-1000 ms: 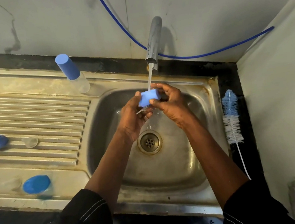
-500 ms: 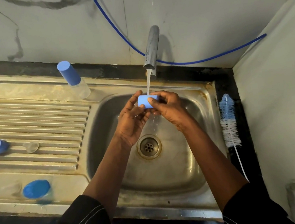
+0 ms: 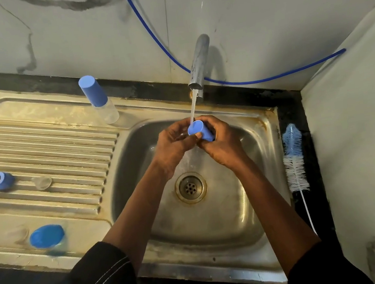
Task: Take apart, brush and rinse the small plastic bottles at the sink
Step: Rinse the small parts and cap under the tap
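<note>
The cap (image 3: 200, 132) is blue, the brush (image 3: 294, 157) blue-and-white, the bottle (image 3: 101, 103) seemingly clear.

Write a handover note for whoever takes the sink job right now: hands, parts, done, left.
Hands: right hand grips the blue cap under the running tap. Left hand pinches the cap from the other side.
Parts: on the drainboard are a blue ring, a small clear piece and, near the front edge, a blue lid. One capped bottle stands behind the drainboard. The brush lies right of the sink.
Done: one bottle looks taken apart; its cap is being rinsed.
Left: likely dismantle, brush and rinse the capped bottle. Can't tell if the loose parts are washed.
</note>
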